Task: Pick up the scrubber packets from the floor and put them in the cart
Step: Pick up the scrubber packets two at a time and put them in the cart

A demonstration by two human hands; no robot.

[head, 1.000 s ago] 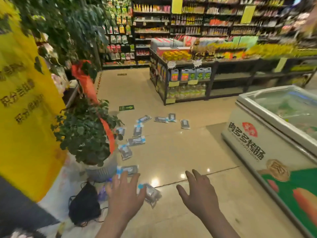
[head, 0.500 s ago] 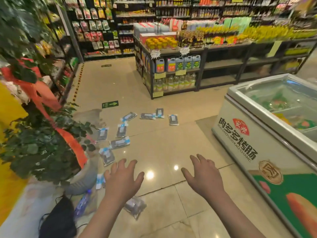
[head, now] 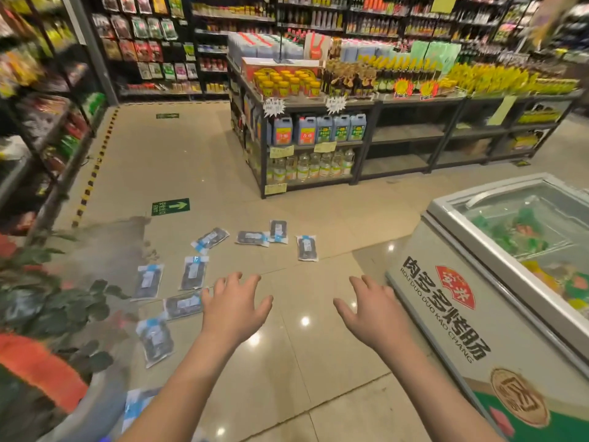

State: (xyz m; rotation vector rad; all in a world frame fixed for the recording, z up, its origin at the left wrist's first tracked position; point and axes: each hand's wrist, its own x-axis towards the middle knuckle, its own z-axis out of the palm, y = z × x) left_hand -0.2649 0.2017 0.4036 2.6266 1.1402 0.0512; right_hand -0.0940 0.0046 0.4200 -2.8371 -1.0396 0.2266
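Shop aisle, glossy beige tile floor [head: 318, 371], chest freezer [head: 478, 314] at 3 o'clock. Dark scrubber packets [head: 192, 272] with blue-white labels scattered at 11 o'clock. Left hand [head: 234, 309] and right hand [head: 376, 314] spread, empty.

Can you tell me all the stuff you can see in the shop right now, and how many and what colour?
scrubber packets: at least nine, dark with blue and white labels, scattered on the floor ahead and to the left
floor: one, shiny beige tiles
exit arrow sticker: one, green, on the floor beyond the packets
chest freezer: one, white with a glass lid, on the right
display shelf: black, holding jugs and bottles, straight ahead
potted plant: one, green leaves with an orange ribbon, on the left
left hand: empty, fingers spread above the floor
right hand: empty, fingers spread above the floor
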